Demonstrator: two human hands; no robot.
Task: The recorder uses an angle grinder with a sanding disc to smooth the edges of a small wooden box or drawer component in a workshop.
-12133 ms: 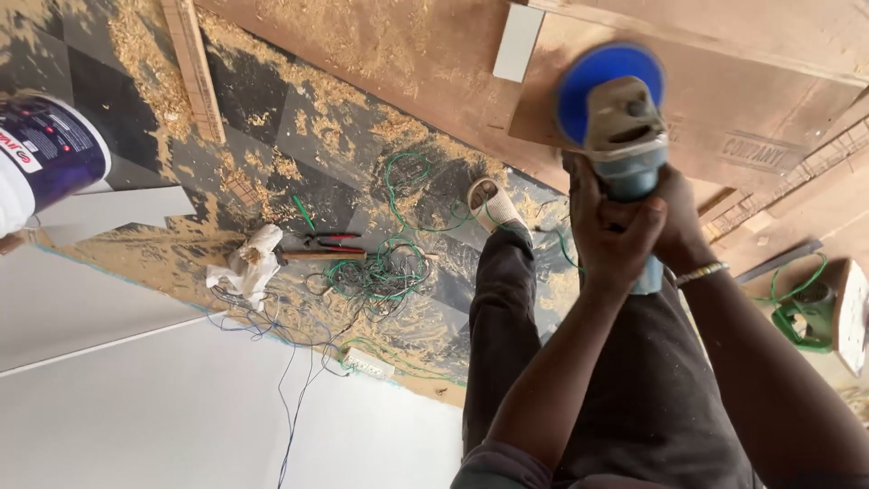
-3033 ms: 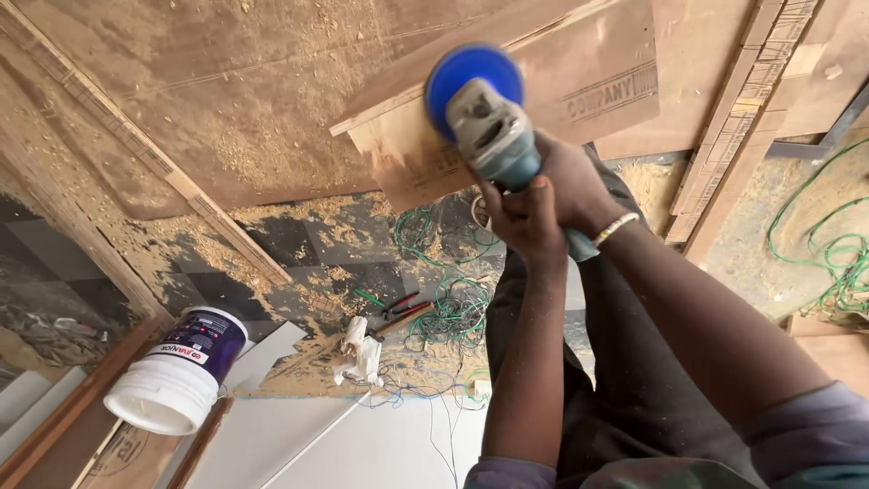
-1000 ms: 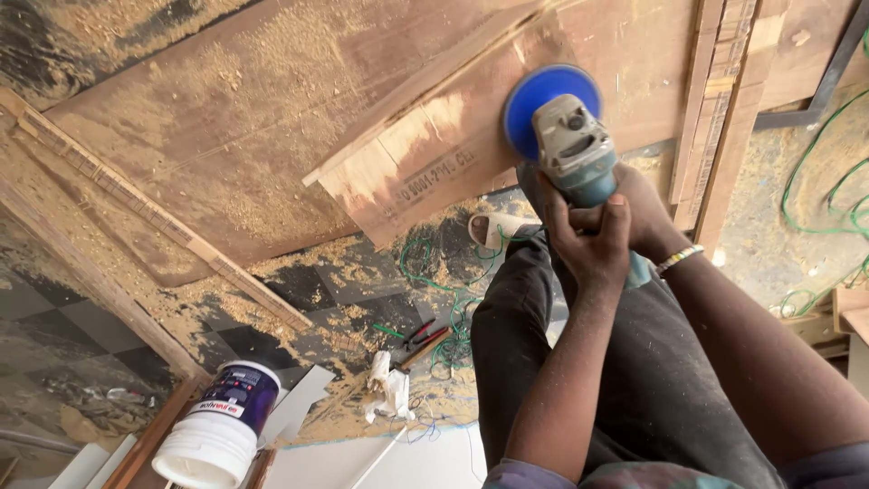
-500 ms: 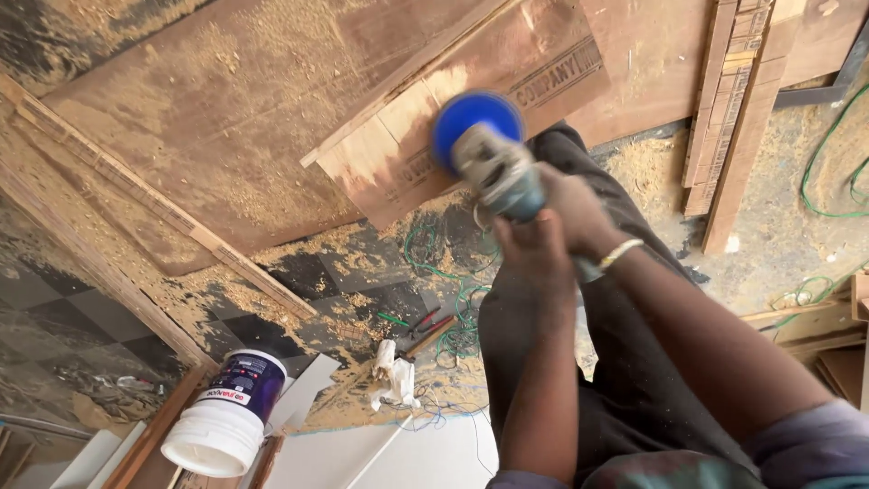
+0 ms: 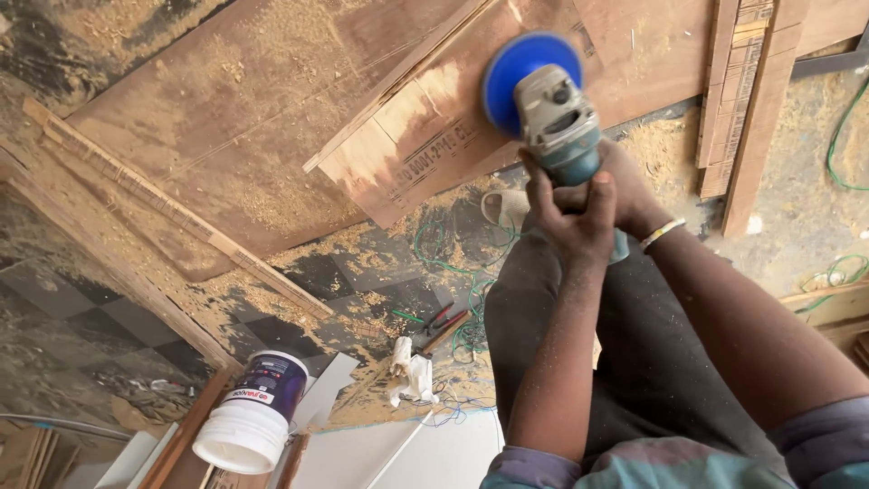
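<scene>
Both hands clamp an angle grinder above a plywood board: the left hand wraps its fingers closed around the grinder's teal body, the right hand closed on it from the other side. The grinder's blue sanding disc sits on the board, beyond the fingertips. Below the board, a white paint bucket stands on the sawdust-strewn floor.

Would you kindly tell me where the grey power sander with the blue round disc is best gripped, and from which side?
Grip the grey power sander by its slim rear body, coming from behind, away from the blue round disc. Both the left hand and right hand wrap it there now; the disc faces the brown wooden board.
</scene>
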